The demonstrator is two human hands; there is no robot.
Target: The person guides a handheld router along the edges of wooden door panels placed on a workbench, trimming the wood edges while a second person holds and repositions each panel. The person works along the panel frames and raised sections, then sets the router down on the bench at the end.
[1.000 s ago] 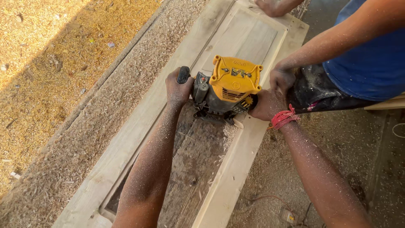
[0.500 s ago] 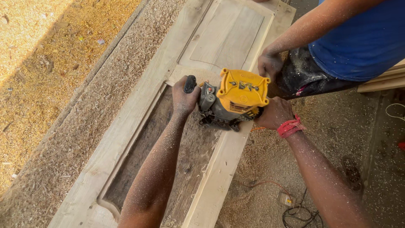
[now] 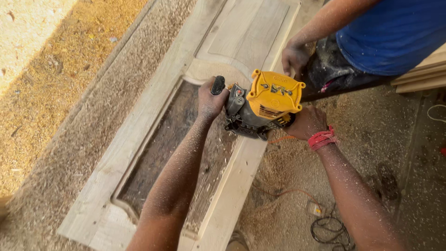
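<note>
A long pale wooden door panel (image 3: 139, 153) is laid flat across sawdust-covered ground (image 3: 60, 93), its recessed field cut down to darker wood and strewn with chips. A yellow-topped plunge router (image 3: 262, 104) is stood on the panel's right stile, beside the curved upper end of the recess. The router's left black handle is clenched in the left hand (image 3: 210, 100); the right hand (image 3: 306, 122), with a red band (image 3: 321, 138) at the wrist, is closed round the opposite side of the machine, though that grip is partly hidden by the router body. A co-worker's hand (image 3: 293, 56), belonging to a person in a blue shirt (image 3: 395, 32), is rested at the panel's edge just behind the router. An orange cable (image 3: 283, 190) is trailed through the sawdust below. A slip toward that nearby hand could be caused by the bit grabbing; the cable could be snagged.
</note>
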